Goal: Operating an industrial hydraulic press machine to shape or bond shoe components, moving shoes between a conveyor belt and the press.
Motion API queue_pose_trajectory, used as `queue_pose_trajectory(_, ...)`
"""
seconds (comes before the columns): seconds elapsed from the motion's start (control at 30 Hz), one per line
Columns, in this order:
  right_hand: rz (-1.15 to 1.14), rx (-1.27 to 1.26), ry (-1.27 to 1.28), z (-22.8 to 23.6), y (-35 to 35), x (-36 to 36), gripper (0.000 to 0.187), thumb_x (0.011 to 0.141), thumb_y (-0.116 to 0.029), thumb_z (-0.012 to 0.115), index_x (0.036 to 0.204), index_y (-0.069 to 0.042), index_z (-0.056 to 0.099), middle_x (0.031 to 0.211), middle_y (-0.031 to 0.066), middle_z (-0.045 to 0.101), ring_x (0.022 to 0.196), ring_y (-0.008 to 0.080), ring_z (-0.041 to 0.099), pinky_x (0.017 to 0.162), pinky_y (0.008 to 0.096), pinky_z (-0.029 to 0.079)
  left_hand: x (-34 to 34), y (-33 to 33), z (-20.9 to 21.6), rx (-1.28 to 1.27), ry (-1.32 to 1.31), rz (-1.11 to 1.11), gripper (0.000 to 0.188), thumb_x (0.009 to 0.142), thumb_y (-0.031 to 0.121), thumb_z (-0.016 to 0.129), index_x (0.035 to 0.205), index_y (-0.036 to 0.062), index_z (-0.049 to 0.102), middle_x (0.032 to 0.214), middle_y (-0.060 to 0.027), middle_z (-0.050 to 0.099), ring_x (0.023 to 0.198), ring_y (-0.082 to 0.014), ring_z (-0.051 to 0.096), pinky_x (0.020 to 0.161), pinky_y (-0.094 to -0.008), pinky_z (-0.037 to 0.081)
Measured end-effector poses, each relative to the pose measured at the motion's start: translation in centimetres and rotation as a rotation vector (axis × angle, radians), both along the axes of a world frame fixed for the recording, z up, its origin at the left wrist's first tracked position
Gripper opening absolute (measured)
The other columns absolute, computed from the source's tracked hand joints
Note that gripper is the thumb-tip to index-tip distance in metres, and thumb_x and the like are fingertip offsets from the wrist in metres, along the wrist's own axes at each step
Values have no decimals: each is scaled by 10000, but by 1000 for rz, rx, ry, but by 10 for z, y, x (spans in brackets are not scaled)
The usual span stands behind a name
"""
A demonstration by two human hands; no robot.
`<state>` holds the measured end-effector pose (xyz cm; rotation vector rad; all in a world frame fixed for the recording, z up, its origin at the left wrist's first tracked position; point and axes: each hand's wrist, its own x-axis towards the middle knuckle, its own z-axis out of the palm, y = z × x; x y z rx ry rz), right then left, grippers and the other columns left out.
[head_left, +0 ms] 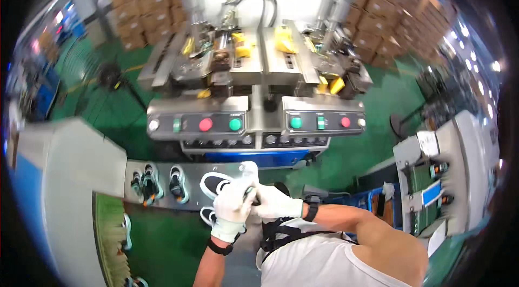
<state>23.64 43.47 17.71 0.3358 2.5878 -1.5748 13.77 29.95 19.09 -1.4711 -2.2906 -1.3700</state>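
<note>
My left hand [232, 207] and my right hand [274, 201], both in white gloves, meet in front of my body above the metal bench. Their fingers are closed around what appears to be a shoe [248, 168]; a rounded white end sticks out beyond them and a dark part shows between the hands. Most of it is covered by the gloves. Just left of my hands lies a black shoe with a white sole [213, 184] on the bench. Another shoe [207, 215] is partly hidden behind my left hand.
Several dark shoes [177, 183] stand on the metal bench [195, 171] to the left. Ahead is a two-station machine with a button panel [216, 124] and yellow pads [243, 46]. A conveyor [424, 200] carries shoes at right; a grey housing [81, 173] stands at left.
</note>
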Motion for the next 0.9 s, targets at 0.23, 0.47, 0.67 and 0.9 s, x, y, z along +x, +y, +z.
queue_pose_trajectory(0.23,-482,-910,125,21,146,108,610,866,-242,760,1301,111,517,1162,108,643,1010,127,610,897,283,509,12,166,63,182,82,-275,554,806,-22,665,1339,-29,513,1317,-212,558,1087,-312,601,953,-371,505)
queue_pose_trajectory(0.47,-677,-1162,427,7,236,157,613,905,-312,736,1345,51,511,1171,51,633,997,107,617,877,277,515,25,241,16,70,-529,-154,413,926,-27,545,1337,-33,504,1249,-150,574,1061,-198,614,912,-311,503)
queue_pose_trajectory(0.67,-791,-1203,523,-29,287,177,603,919,-329,713,1335,61,516,1189,84,648,1001,146,654,887,306,536,34,277,-31,-16,-531,-190,401,910,-36,578,1307,-22,520,1196,-115,589,967,-174,622,844,-295,501)
queue_pose_trajectory(0.9,-941,-1222,736,-17,280,164,565,934,-266,699,1354,54,499,1227,121,646,1052,217,673,928,370,551,33,283,-32,-66,-501,-251,423,924,70,659,1311,-16,513,1167,-176,620,957,-244,696,848,-342,558)
